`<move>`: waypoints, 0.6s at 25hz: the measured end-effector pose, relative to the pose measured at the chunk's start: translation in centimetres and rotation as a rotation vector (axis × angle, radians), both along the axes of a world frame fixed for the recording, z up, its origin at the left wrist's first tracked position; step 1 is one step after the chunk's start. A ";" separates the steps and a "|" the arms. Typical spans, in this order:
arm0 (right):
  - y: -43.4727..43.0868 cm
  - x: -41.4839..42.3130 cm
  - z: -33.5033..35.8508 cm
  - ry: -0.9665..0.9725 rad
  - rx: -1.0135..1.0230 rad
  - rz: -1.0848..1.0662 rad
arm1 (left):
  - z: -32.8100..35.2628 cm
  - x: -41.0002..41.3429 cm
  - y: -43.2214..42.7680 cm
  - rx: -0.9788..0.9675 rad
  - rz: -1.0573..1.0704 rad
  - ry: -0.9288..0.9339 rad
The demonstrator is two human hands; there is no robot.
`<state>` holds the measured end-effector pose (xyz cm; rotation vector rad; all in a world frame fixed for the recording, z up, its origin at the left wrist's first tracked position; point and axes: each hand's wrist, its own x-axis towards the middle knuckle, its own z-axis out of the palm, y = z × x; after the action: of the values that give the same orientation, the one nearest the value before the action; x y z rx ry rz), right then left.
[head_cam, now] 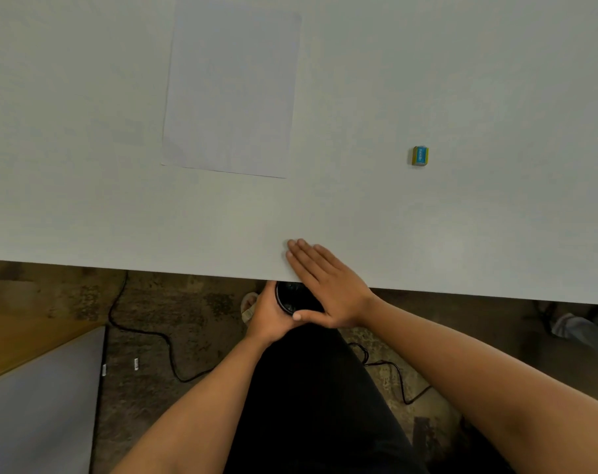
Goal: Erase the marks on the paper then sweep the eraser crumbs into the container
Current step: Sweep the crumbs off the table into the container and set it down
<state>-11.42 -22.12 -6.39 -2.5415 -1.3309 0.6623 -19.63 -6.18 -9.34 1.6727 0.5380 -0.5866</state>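
Container (292, 297) gripped by left hand (268, 319) under table (119, 217) edge; flat, unclenched right hand (328, 285) apparently sweeping crumbs in.

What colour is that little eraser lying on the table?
The eraser has a blue wrapper with yellowish edges; the head view shows it.

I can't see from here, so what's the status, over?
Left hand grips container below table edge. Right hand flat on table. Eraser aside. Nothing blocking.

One paper (229, 90), one eraser (420, 156), one container (290, 297), two hands.
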 end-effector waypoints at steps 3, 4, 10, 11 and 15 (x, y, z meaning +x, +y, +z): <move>0.0 -1.3 0.2 0.031 0.021 0.085 | 0.2 -0.3 0.3 0.008 0.011 0.029; 0.1 -1.9 0.1 0.049 0.018 0.108 | 0.3 -0.5 0.5 0.006 0.009 0.042; 0.9 -5.0 0.4 0.152 0.116 0.002 | 0.4 -1.2 1.0 0.038 -0.009 0.032; 1.1 -5.3 0.6 0.157 0.124 -0.092 | 0.7 -1.0 0.9 0.026 0.006 0.026; 1.6 -7.2 0.5 0.251 0.067 -0.074 | 0.6 -1.0 1.0 0.006 0.020 0.012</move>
<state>-18.61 -20.54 -5.91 -2.3494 -1.1498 0.8733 -20.67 -5.15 -8.78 1.6682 0.5654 -0.5812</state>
